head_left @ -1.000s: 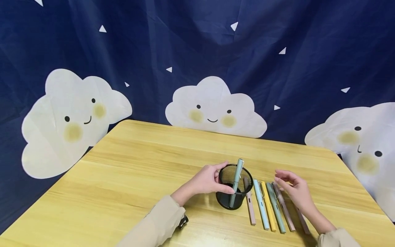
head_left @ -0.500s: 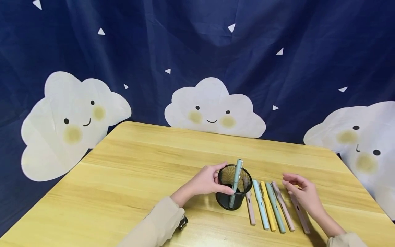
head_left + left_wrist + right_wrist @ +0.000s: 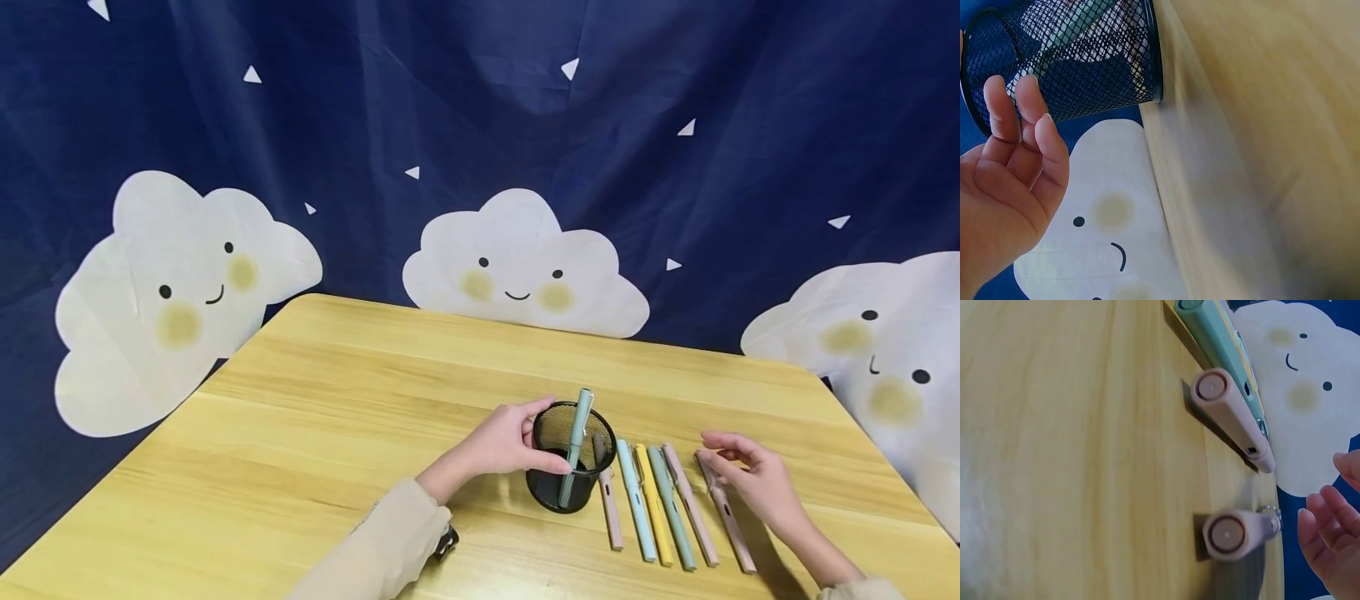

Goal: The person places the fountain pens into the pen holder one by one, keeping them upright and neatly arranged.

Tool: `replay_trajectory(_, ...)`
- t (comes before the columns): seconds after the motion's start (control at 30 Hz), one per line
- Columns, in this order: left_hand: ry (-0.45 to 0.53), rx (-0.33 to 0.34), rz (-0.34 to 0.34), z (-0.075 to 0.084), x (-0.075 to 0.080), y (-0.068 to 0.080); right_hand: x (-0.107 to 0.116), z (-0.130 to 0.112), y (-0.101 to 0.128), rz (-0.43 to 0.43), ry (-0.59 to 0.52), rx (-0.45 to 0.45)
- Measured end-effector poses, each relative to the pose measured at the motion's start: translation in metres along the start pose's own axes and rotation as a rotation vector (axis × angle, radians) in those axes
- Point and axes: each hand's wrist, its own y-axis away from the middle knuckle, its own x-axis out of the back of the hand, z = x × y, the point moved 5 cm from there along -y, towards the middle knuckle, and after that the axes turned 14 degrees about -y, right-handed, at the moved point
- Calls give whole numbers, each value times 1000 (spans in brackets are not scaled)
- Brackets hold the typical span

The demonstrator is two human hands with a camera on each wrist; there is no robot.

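Fingers of the left hand [image 3: 504, 442] curl around the black mesh pen cup [image 3: 572, 467], gripping its wall; one grey-green pen [image 3: 576, 442] stands inside. Right hand [image 3: 753, 479] hangs loosely open, fingertips at the top of the outermost pink pen [image 3: 724, 510], holding nothing. Six pens lie side by side on the wooden table [image 3: 315, 417].

A black mesh pen cup [image 3: 572, 467] stands upright, one grey-green pen [image 3: 576, 446] leaning inside; six pastel pens [image 3: 667, 515] lie just beside it.
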Motion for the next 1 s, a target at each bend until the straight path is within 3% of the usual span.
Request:
replay_trajectory(0.33, 12, -7, 5, 0, 1, 1, 6, 0, -2, -62, 172, 34)
replay_trajectory(0.63, 8, 0, -2, -1, -1, 1, 8, 7, -1, -135, 162, -15)
replay_trajectory(0.77, 7, 0, -3, -1, -1, 1, 9, 12, -1, -195, 131, -87)
replay_trajectory(1.0, 1, -5, 0, 1, 0, 1, 7, 19, 0, -365, 106, -299)
